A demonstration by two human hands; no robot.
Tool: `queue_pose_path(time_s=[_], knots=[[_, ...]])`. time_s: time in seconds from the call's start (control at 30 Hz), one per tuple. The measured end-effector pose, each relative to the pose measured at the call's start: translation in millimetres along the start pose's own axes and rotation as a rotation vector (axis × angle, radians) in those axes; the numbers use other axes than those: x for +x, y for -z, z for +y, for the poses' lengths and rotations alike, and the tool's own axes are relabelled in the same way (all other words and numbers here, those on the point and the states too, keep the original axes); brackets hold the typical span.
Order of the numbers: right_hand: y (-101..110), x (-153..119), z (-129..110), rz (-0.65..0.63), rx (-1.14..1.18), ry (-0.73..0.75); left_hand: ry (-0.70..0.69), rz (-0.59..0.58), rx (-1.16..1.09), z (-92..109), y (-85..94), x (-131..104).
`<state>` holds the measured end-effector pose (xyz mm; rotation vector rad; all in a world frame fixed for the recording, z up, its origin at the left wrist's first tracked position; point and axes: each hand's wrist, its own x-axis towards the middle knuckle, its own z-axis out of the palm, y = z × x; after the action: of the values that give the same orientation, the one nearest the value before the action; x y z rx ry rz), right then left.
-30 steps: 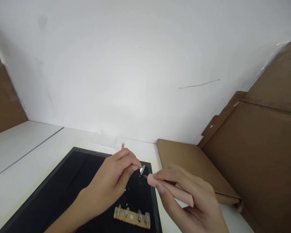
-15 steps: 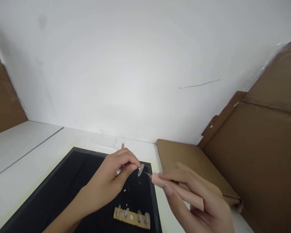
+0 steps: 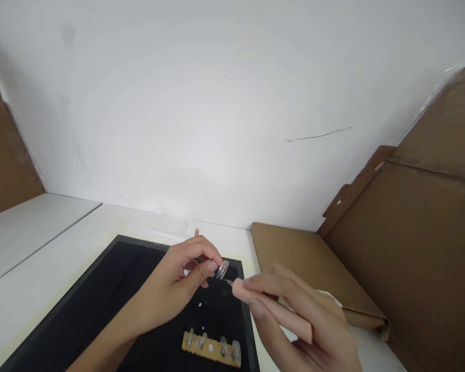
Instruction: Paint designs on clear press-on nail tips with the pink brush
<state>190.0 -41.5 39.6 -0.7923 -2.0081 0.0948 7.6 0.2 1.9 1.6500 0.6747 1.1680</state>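
- Nearest, at the black mat's (image 3: 101, 294) front edge, a tan wooden strip (image 3: 210, 350) carries a row of clear nail tips.
- The right hand (image 3: 294, 320) has its fingers closed around a pink-handled tool (image 3: 271, 307), whose fine point is aimed at the tip beyond it.
- The left hand (image 3: 178, 289) pinches one clear nail tip (image 3: 222, 269) between thumb and forefinger, held above the mat's right edge.
- Farther right, a flat cardboard sheet (image 3: 306, 258) lies on the white table (image 3: 34, 248).

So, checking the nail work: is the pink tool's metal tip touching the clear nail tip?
Cannot tell: head view shows tool tip beside clear nail tip, contact unclear.
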Motion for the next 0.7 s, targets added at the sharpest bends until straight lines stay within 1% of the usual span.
queue_pose_path(time_s=[0.13, 0.3, 0.43, 0.5, 0.63, 0.7], knots=[[0.2, -1.5, 0.6, 0.042, -0.009, 0.002, 0.021, -0.006, -0.039, 1.9, 0.7, -0.5], [-0.9, -1.9, -1.1, 0.022, 0.007, 0.010, 0.034, -0.019, -0.060, 1.7, 1.8, -0.1], [-2.9, -2.0, -1.3, 0.086, -0.001, -0.039, 0.044, -0.016, -0.085, -1.6, 2.2, -0.4], [-3.1, -1.0, -1.8, 0.107, 0.013, -0.040, 0.049, -0.014, -0.088, -2.4, 2.4, -0.2], [-2.4, 0.8, -2.3, 0.049, 0.032, -0.012, 0.050, -0.011, -0.087, -2.4, 2.0, 0.4], [-2.0, 0.0, -1.9, 0.050, 0.021, -0.027, 0.056, -0.006, -0.095, -2.8, 2.0, 0.1]])
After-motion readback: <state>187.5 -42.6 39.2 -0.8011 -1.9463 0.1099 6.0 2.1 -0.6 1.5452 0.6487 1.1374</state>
